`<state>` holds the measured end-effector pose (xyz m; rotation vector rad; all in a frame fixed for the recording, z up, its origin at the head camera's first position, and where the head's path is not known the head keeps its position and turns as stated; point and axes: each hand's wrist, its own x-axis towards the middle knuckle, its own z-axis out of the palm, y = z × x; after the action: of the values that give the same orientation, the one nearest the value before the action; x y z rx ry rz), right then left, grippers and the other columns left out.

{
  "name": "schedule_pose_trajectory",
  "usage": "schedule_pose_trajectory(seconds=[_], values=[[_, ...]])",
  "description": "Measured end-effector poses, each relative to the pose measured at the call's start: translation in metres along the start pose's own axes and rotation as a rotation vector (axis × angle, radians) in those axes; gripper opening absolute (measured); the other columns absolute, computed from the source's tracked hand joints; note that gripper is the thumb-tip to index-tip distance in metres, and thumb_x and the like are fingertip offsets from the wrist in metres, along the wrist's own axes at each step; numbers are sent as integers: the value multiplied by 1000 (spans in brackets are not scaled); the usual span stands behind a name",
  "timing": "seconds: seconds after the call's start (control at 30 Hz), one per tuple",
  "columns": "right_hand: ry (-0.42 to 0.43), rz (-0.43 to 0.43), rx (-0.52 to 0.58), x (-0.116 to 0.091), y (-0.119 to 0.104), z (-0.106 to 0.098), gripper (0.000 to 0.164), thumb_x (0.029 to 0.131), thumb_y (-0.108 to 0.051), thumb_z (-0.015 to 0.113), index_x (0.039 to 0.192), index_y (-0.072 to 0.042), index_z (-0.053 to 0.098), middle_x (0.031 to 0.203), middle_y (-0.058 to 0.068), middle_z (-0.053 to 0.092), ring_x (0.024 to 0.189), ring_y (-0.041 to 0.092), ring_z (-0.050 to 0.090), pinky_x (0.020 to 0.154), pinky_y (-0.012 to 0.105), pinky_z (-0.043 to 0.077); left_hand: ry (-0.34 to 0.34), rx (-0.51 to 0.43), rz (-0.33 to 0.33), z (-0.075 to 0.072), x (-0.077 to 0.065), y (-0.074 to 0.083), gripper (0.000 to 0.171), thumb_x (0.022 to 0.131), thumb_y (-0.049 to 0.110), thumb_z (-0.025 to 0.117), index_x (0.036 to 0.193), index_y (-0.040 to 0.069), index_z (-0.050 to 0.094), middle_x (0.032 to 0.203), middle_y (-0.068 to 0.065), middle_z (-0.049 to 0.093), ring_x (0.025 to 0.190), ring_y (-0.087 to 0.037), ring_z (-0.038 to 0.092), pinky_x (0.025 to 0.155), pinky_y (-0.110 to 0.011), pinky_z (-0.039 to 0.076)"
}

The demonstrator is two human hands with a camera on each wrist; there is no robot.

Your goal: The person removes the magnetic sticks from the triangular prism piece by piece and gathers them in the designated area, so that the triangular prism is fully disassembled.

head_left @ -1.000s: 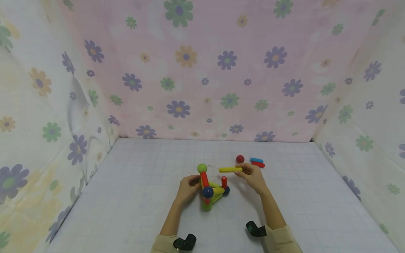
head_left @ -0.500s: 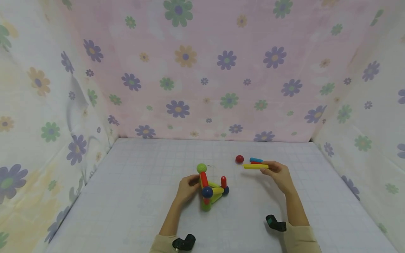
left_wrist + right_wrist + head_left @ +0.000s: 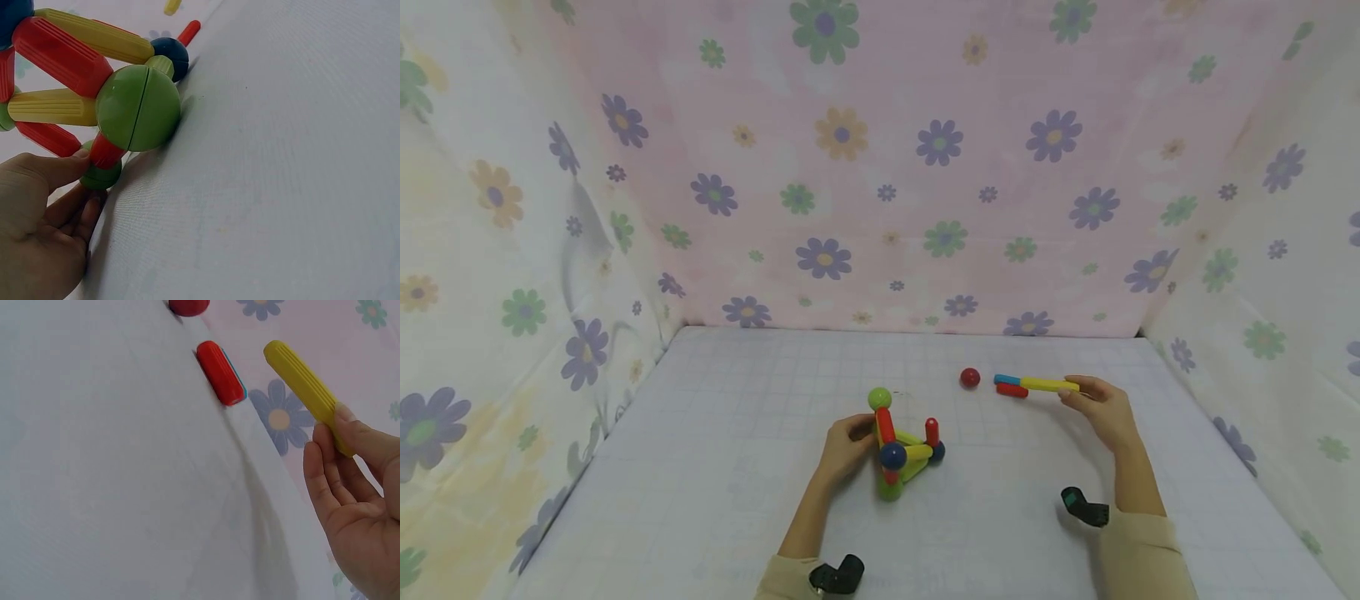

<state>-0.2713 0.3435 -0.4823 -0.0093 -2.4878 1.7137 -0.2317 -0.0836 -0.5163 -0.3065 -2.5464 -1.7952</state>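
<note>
In the head view, a structure of balls and rods (image 3: 917,452) in green, blue, red and yellow stands on the table. My left hand (image 3: 842,451) is at its left side. The left wrist view shows that hand's thumb and fingers (image 3: 87,215) around a small green ball (image 3: 101,177) low on the structure. A larger green ball (image 3: 139,108) sits nearer the camera. To the right, my right hand (image 3: 1101,408) pinches a ribbed yellow rod (image 3: 1047,384) by one end, between thumb and fingers. In the right wrist view the yellow rod (image 3: 303,384) is held above the table.
A short red rod (image 3: 1012,390) and a blue rod (image 3: 1006,379) lie side by side at the back right. Left of them is a red ball (image 3: 970,377). Flowered cloth walls (image 3: 895,242) border the white table (image 3: 737,417) at the back and sides.
My right hand has moved to the right with the yellow rod, away from the structure and past the red and blue rods. The left hand and structure have stayed in place.
</note>
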Motion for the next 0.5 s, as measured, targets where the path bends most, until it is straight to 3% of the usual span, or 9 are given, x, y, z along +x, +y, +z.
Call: schedule_pose_trajectory(seconds=[0.13,0.33,0.5], values=[[-26,21,33,5,9,-15,55,87,-25,68,127,8,50,94,-22,58,82,-3,64,74,13,50,-3,-13,-4,-1,0,0,35,84,-1,61,118,-7,60,116,-22,62,110,-35,58,94,-45,45],[-56,64,235,12,18,-26,29,86,-12,69,113,-6,63,93,-13,64,82,2,65,75,18,51,1,-13,-13,-1,0,1,35,84,-1,61,118,-6,60,117,-21,62,111,-35,57,95,-45,44],[-30,122,345,16,23,-31,26,83,-9,71,108,-8,66,88,-12,65,80,2,65,73,17,52,-7,-10,-29,-1,0,1,36,84,0,61,120,-6,59,118,-21,61,112,-34,57,96,-45,44]])
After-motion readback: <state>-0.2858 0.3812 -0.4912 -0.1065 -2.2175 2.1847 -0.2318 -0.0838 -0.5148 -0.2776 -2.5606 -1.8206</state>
